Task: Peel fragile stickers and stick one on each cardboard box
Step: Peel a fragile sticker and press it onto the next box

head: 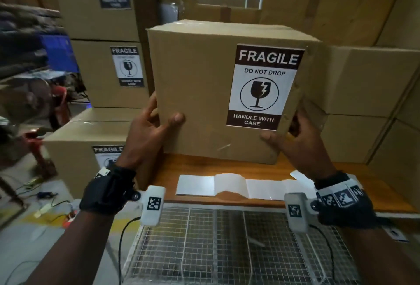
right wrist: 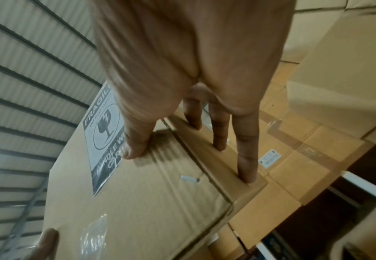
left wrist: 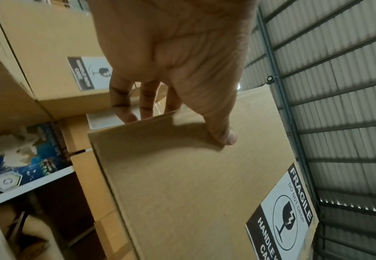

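A brown cardboard box (head: pixel 200 85) stands at the back of the wooden table (head: pixel 181 169), with a white and dark FRAGILE sticker (head: pixel 263 87) stuck flat on the right of its front face. My left hand (head: pixel 156 123) grips the box's lower left edge, thumb on the front and fingers round the side. My right hand (head: pixel 286 132) grips the lower right edge the same way, thumb just below the sticker. The left wrist view shows the left hand (left wrist: pixel 178 112) pinching the box (left wrist: pixel 193 184) corner. The right wrist view shows the right hand (right wrist: pixel 182 132) on the box (right wrist: pixel 160 193) beside the sticker (right wrist: pixel 104 140).
A strip of white sticker backing (head: pixel 227 186) lies on the table in front of the box. A wire mesh rack (head: pixel 227 246) sits below the table's front edge. Labelled boxes (head: pixel 106 75) are stacked at the left, plain boxes (head: pixel 363 85) at the right and behind.
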A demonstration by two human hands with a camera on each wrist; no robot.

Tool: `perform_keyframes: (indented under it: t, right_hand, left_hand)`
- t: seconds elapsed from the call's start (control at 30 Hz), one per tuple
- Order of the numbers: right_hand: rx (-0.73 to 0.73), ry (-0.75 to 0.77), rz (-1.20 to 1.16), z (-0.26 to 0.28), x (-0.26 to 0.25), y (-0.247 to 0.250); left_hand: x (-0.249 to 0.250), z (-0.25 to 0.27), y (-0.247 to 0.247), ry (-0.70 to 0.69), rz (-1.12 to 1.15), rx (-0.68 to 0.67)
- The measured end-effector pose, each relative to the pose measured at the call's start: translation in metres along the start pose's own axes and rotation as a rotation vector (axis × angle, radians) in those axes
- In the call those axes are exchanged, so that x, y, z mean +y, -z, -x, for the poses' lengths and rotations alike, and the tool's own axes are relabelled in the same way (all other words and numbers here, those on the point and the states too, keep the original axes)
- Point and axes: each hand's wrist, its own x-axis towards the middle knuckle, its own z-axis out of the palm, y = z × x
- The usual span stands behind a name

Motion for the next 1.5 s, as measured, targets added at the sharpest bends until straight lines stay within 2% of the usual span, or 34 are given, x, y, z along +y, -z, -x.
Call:
perform_keyframes:
  t: [0.17,0.37,0.67,0.87,1.13,1.27,1.5]
  right_hand:
    - [-0.053,0.093,-0.022,0.007,-0.046,-0.044]
    - [-0.091,0.119,-0.052,0.001,-0.067,-0.113]
    - [-0.068,0.118,-0.072,-0.025,-0.090,-0.252]
    - [-0.035,0.083,-0.073,-0.041,-0.085,-0.328]
    - [-0.030,0.040,-0.009,-0.054,-0.066,-0.375]
    - [-0.040,0.005,0.025,-0.063,-0.056,-0.389]
    - [-0.008,-0.017,0.081,-0.070,-0.038,-0.402]
  left_hand:
    - [0.018,0.027,0.063,-0.014,-0.003,0.069]
    - [0.014,0.041,0.135,-0.039,0.005,0.119]
    - [-0.039,0.025,0.267,-0.003,-0.056,0.053]
    - [-0.084,-0.002,0.328,-0.010,-0.081,0.010]
    - [-0.135,-0.017,0.353,0.020,-0.061,-0.025]
    - [-0.158,-0.022,0.357,0.059,-0.036,-0.019]
    - [-0.193,-0.027,0.355,0.036,-0.030,-0.020]
